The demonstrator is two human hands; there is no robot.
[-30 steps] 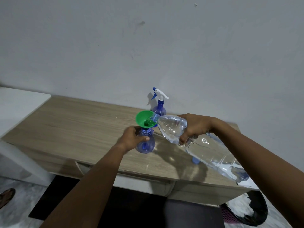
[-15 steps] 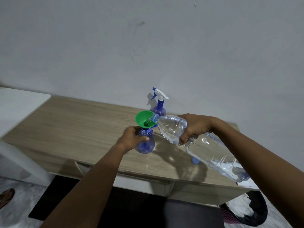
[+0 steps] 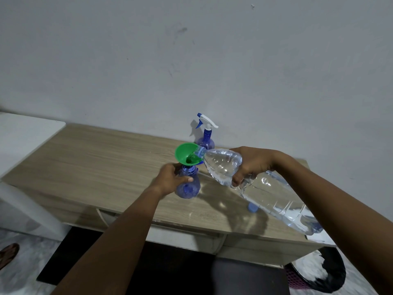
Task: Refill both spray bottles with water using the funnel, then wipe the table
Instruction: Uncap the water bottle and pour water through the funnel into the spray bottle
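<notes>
A green funnel [image 3: 186, 154] sits in the neck of a small blue spray bottle [image 3: 189, 188] that has no spray head and stands on the wooden table [image 3: 102, 167]. My left hand [image 3: 170, 178] grips that bottle's shoulder. My right hand [image 3: 251, 165] grips a large clear water bottle [image 3: 270, 192], tilted with its mouth over the funnel rim. A second blue spray bottle [image 3: 205, 135], with its white spray head on, stands behind the funnel near the wall.
A blue cap [image 3: 252, 208] lies on the table under the water bottle. A white surface [image 3: 23, 137] adjoins the table's left end. A round dark basket [image 3: 319, 273] sits on the floor at lower right. The wall runs close behind the table.
Hands and bottles hold nearly the same positions; the water bottle's base has lifted very slightly.
</notes>
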